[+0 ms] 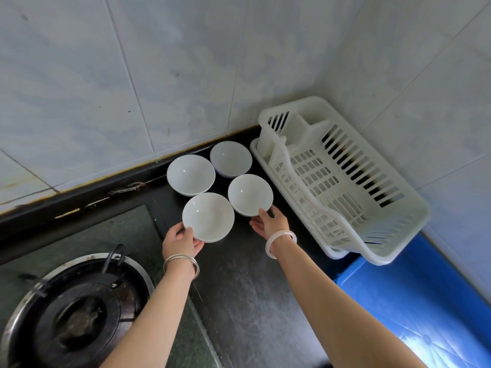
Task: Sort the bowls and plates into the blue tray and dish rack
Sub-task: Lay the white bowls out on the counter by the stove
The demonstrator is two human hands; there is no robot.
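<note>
**Two hands, two bowls, rack waiting empty**

Four white bowls sit mouth-up in a tight square near the back edge of the dark worktop (252, 288), and the person reaches for the near pair at once. The left hand (180, 241) pinches the near-left bowl (208, 216) at its near-left rim, with the thumb over the lip and the fingers tucked underneath. That is a hold for lifting rather than sliding. The right hand (268, 221) meets the near-right bowl (249, 193) at its near rim, thumb on the edge and fingers curled round the side. This grip looks lighter to me, perhaps only just closing.

The far-left bowl (190, 174) and far-right bowl (230, 158) stand untouched against the wall. Taking the near ones first makes sense, as they block the way to the back.

The white dish rack (372, 166) fills the back right corner, just beside the bowls, and nothing is in it. The blue tray (414, 288) lies along the right edge, nearer the person, its far end hidden by the rack. It too shows nothing inside. I see no plates anywhere.

A gas burner (77, 312) occupies the near left corner, well apart from the crockery. The sorting seems to be barely started.
</note>
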